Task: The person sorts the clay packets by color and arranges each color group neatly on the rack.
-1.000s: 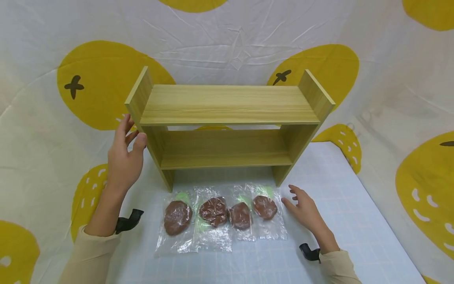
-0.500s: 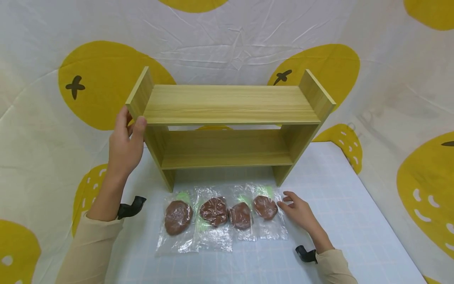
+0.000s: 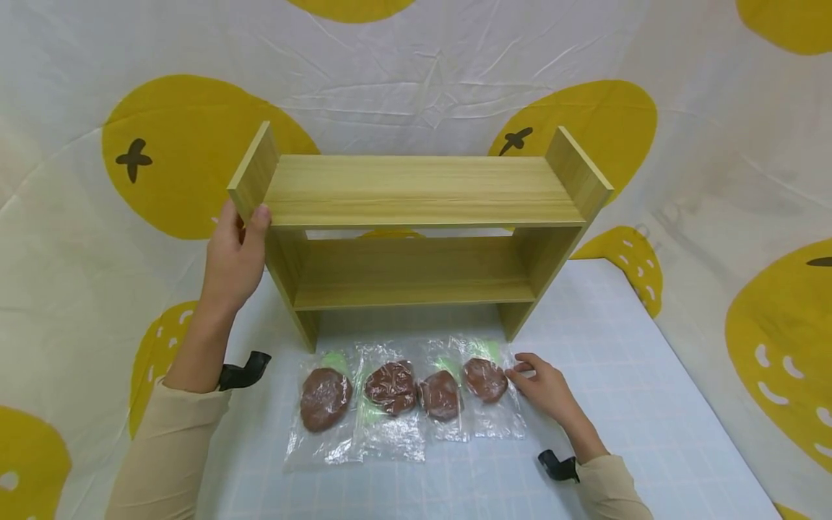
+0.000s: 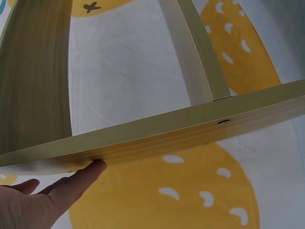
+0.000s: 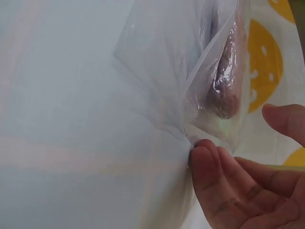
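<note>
Four clear bags (image 3: 390,427), each with a brown lump (image 3: 326,399) inside, lie in a row on the table (image 3: 650,419), in front of a wooden shelf (image 3: 416,191). The left hand (image 3: 235,263), fingers loosely extended, touches the shelf's left side. The right hand (image 3: 549,390), thumb apart from its fingers, touches the edge of the rightmost bag (image 3: 494,415) without gripping it.

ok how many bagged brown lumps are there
4, side by side in front of the shelf: the far-left lump, the middle-left lump, the middle-right lump and the far-right lump, nearest the right hand. Any underneath would be hidden.
</note>
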Demonstrator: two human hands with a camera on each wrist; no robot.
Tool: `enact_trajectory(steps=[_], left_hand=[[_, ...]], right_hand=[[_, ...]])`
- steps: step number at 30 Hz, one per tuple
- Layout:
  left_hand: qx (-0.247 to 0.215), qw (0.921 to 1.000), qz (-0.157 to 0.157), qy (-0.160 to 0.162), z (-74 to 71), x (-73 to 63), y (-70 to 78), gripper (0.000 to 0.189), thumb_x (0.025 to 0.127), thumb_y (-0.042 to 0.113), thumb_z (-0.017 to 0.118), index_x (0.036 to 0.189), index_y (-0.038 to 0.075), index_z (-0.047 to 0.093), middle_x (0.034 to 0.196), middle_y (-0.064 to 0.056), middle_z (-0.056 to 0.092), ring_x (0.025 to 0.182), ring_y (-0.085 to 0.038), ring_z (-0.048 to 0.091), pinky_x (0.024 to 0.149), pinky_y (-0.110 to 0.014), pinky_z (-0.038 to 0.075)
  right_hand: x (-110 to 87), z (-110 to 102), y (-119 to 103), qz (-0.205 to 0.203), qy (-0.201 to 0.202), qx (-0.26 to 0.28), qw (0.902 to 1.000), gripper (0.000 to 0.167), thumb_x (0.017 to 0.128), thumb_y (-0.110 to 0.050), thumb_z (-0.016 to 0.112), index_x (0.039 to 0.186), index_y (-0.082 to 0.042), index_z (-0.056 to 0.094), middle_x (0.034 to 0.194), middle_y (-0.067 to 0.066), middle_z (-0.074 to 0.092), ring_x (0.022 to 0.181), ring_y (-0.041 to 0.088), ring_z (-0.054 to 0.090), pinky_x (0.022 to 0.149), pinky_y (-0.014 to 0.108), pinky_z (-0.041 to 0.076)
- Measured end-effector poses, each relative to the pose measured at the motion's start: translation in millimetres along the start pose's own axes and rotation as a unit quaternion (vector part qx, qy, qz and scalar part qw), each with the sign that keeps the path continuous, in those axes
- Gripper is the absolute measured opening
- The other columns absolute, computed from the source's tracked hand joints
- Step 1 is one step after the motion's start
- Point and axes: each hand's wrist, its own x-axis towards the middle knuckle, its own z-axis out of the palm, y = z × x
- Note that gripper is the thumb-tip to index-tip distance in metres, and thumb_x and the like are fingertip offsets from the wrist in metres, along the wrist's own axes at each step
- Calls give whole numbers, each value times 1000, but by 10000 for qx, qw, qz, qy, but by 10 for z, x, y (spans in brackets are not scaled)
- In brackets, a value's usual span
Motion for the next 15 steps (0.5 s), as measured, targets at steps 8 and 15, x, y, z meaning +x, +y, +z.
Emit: enact_trajectory(steps=[8,15], left_hand=[[-359,9990,-86,-239,-13,14,-14,48,105,40,48,147,17,44,129,-10,52,107,-26,52,86,-32,46],[-841,9938,-419,-589,-26,12,-7,51,104,42,49,151,23,40,131,-11,48,111,-32,51,85,-33,50]], right_hand=[[4,29,-28,265,-322,677,9968,45,95,-19,68,128,9,57,103,16,69,77,20,68,68,33,53],[-25,26,0,633,-540,1633,9831,45,95,-17,69,127,12,57,106,16,69,87,23,67,76,34,54]])
